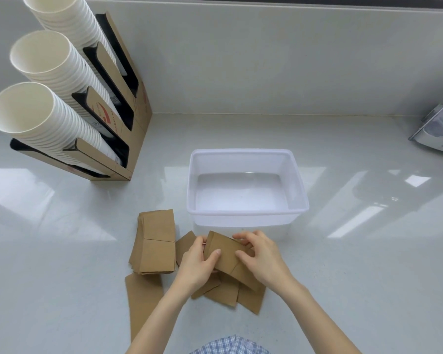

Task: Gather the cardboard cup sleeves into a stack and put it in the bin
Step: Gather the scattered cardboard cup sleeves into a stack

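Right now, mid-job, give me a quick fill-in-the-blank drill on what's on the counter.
1. The white plastic bin holds ____ sleeves so far.
2. Both the left hand and the right hand grip the same brown ____ sleeves.
3. The squared-up stack of sleeves lies to the ____ of the hands.
4. The cardboard dispenser holds ____ tilted columns of white paper cups.

Missing words: no; cardboard; left; three
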The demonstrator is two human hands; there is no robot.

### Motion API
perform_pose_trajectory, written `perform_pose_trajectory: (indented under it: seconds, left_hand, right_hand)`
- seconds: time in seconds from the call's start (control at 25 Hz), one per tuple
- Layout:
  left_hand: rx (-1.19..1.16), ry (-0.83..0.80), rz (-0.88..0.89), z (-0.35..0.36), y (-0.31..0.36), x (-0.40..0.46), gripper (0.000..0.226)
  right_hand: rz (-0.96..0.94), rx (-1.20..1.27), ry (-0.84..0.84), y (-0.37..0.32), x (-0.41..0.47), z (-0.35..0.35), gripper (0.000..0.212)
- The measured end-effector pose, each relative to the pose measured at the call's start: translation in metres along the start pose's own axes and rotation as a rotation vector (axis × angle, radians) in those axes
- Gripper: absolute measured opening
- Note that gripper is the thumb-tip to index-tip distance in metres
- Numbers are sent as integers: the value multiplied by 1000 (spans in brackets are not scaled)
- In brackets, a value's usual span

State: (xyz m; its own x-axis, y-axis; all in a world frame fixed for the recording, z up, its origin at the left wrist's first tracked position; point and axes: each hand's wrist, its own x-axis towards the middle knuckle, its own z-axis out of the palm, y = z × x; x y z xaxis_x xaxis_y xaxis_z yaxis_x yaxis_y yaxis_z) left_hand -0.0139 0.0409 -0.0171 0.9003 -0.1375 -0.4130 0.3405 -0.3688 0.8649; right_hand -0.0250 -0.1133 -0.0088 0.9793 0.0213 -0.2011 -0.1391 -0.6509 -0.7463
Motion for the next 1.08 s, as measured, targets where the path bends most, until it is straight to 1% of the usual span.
perform_pose_trajectory:
  seconds: [0.12,0.2,0.28,0.36,0.44,0.56,0.68,0.8,0.96,1.08]
  left_hand:
    - [19,47,0,-4,-1,2,10]
    - [13,43,0,-7,0,2,10]
    - [13,37,7,-8,1,1,10]
    - [22,42,14,-8,1,1,10]
    - [38,45,16,-9,2,2,10]
    - [55,52,15,-10,2,2,13]
    - [75,57,19,-12,2,2,14]
    - [88,59,14,-13,2,2,13]
    - [100,64,19,-13,4,2,14]
    - [98,56,19,-12,6,1,14]
  right_hand:
    - [51,21,57,7,-3,-6,31]
    - [136,-25,77,18,-7,-14,36]
    - [254,-110,14,27,-11,-18,48]
    - [320,-203,-50,30,-14,-18,58]
    - [352,-250,-57,29,-14,-16,57]
    - [384,-243,-41,27,-12,-15,55]
    - [367,-132,-7,27,-14,-16,46]
    - [363,45,81,29,-18,-23,41]
    - [380,316,252,35,-22,-41,47]
    - [245,467,369,30,-24,-54,27]
